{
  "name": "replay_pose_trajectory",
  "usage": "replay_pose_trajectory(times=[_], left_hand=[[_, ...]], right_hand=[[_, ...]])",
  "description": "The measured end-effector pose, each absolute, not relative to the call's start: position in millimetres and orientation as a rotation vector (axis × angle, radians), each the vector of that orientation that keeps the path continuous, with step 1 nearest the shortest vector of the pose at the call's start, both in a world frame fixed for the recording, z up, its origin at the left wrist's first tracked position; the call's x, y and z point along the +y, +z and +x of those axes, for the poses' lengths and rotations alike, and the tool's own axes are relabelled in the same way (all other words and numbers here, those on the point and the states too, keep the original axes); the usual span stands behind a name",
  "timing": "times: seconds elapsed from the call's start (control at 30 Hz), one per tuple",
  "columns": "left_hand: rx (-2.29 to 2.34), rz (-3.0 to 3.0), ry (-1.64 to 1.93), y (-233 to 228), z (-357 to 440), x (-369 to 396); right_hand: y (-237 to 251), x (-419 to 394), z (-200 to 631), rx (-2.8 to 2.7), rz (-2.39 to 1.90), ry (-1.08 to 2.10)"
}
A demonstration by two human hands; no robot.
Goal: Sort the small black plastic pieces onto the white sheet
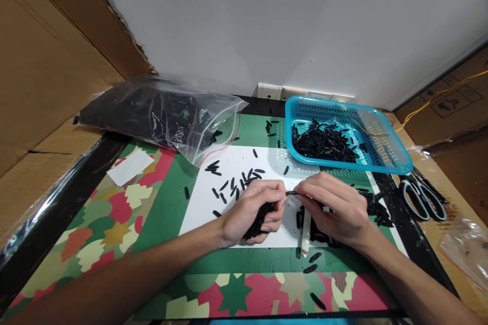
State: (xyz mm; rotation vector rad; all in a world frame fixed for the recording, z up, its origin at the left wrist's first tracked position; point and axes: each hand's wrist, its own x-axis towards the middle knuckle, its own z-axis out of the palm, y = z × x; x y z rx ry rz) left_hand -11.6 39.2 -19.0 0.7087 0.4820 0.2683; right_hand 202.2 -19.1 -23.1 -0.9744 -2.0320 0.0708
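My left hand (263,208) is closed around a clump of small black elongated pieces (259,223) in its palm. Between its thumb and forefinger is one end of a single black piece (291,193). The fingertips of my right hand (333,205) pinch that piece from the other side. Loose black pieces (232,185) lie scattered on a white sheet (208,213) below and beyond the left hand. Under my right hand sits a pile of similar pieces (318,233), partly hidden, beside a narrow white strip (305,233).
A blue plastic basket (396,162) holding many black pieces stands at the back right. Scissors (421,198) lie right of the mat (168,208). A clear zip bag (163,117) full of dark material rests at the back left. Cardboard (49,45) rises on the left; sockets (269,91) line the wall.
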Motion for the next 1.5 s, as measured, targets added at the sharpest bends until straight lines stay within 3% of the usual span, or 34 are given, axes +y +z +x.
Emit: replay_pose_trajectory(times=[0.2, 0.3, 0.53, 0.63, 1.13, 1.37, 1.5], left_hand=[[0.481, 0.65, 0.289, -20, -13, 40], [0.479, 0.578, 0.323, -20, -13, 42], [0.494, 0.433, 0.318, -19, -13, 46], [0.495, 0.404, 0.316, -20, -13, 48], [0.483, 0.373, 0.335, -21, -14, 47], [0.496, 0.562, 0.278, -20, -16, 43], [0.484, 0.652, 0.213, -20, -16, 39]], right_hand=[[-7, -3, 242, -1.942, -1.447, -0.537], [-2, -3, 247, -1.842, -1.543, -0.585], [-6, -27, 193, -2.474, -0.664, -0.431], [-10, -32, 167, -2.579, -0.525, -0.307], [-15, -33, 148, -2.534, -0.382, -0.249], [-16, -38, 164, -1.892, -0.789, 0.361], [-28, -38, 173, -1.615, -0.934, 0.49]])
